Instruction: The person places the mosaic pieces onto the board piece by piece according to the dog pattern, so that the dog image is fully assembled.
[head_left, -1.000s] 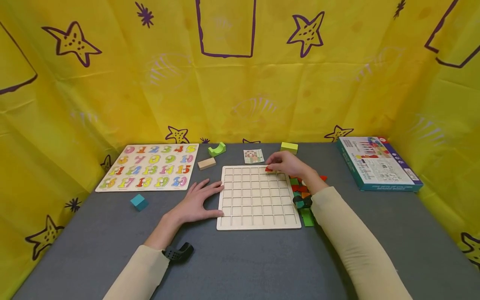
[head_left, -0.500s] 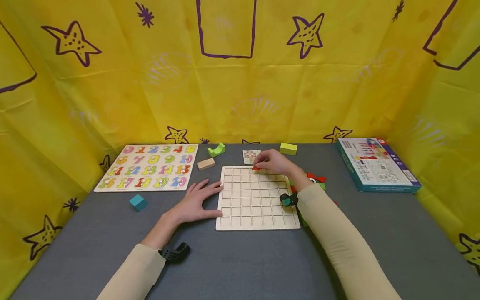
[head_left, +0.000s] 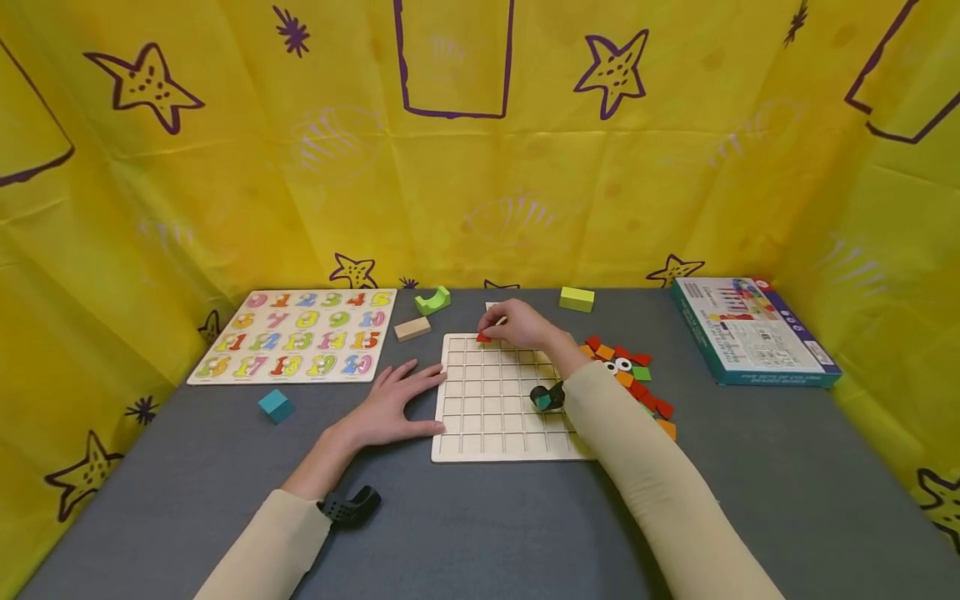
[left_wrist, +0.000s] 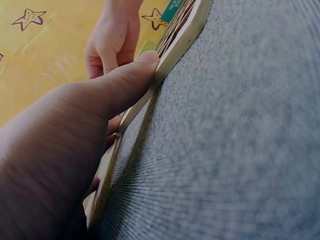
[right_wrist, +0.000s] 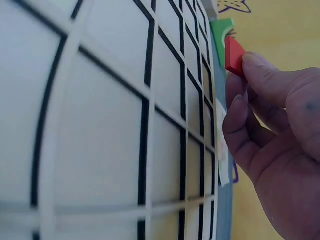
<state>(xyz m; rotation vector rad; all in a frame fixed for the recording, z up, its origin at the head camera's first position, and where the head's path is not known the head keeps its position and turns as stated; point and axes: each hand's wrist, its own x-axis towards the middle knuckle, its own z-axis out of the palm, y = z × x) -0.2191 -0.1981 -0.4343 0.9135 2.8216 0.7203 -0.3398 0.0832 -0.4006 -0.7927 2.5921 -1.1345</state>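
Yellow star-printed cloth backs a grey table (head_left: 480,517) bearing a wooden grid board (head_left: 495,417). At the board's far edge, the right hand (head_left: 517,325) pinches a red piece (head_left: 483,337). Against its left edge, the left hand (head_left: 390,408) rests flat, fingers straight.

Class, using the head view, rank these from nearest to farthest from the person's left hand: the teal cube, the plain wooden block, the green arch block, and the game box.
Measured from the left hand:
1. Plain wooden block, just beyond the hand, towards the back.
2. Teal cube, out to its left.
3. Green arch block, behind the wooden block, near the back edge.
4. Game box, far across on the right side.
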